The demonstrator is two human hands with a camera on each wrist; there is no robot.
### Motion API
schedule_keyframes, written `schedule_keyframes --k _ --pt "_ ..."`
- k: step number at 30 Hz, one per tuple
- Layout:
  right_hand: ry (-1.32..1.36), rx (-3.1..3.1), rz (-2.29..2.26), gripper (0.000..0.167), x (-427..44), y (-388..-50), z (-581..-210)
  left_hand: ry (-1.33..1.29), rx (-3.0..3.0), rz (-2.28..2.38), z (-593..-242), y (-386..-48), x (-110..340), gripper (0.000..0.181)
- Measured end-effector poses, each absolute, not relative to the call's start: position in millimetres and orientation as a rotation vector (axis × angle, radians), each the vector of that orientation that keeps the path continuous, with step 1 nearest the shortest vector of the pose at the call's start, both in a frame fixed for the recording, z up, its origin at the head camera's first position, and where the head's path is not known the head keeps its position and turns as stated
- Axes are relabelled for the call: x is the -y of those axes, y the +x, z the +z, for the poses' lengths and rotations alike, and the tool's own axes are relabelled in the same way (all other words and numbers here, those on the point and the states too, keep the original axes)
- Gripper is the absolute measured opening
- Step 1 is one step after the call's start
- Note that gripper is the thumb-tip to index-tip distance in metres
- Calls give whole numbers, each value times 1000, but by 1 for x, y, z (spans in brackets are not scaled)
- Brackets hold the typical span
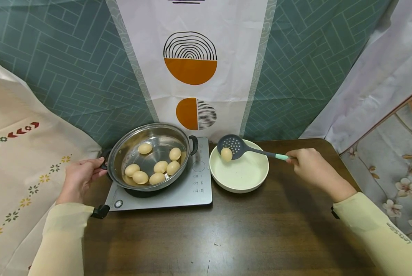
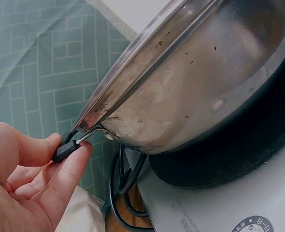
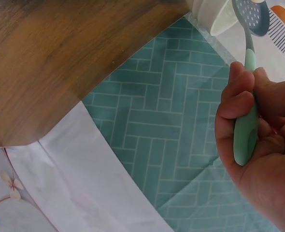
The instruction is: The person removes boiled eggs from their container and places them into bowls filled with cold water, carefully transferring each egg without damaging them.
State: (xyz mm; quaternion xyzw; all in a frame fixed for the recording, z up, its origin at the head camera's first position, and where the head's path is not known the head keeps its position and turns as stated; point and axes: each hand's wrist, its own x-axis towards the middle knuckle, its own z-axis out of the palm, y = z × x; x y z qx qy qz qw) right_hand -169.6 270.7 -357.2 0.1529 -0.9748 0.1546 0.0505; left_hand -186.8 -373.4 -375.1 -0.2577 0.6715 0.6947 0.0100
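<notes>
R hand [image 1: 309, 165] grips skimmer [image 1: 241, 147] by green handle [image 3: 247, 128], L hand [image 1: 79, 175] pinches side handle [image 2: 65, 152] of pot [image 1: 159, 138]; egg [image 1: 226, 154] prob. light, slippery, fragile, best held lvl.

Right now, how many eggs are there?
8: one egg on the skimmer over the bowl; seven in the pot, one at back, six front and right. The skimmer could hide more.
</notes>
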Motion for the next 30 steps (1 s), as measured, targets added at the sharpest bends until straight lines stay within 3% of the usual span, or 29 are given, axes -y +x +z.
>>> schedule_keyframes --k 13,20,30 --pt "481 2904 439 17 -270 -171 -359 -812 -2111 2158 -377 -186 374 6" --pt "465 2920 460 15 -268 -171 -352 -815 -2096 2172 -377 -186 374 13" --pt "419 2937 499 8 -269 -170 -347 -752 -2095 2187 -374 -187 374 10"
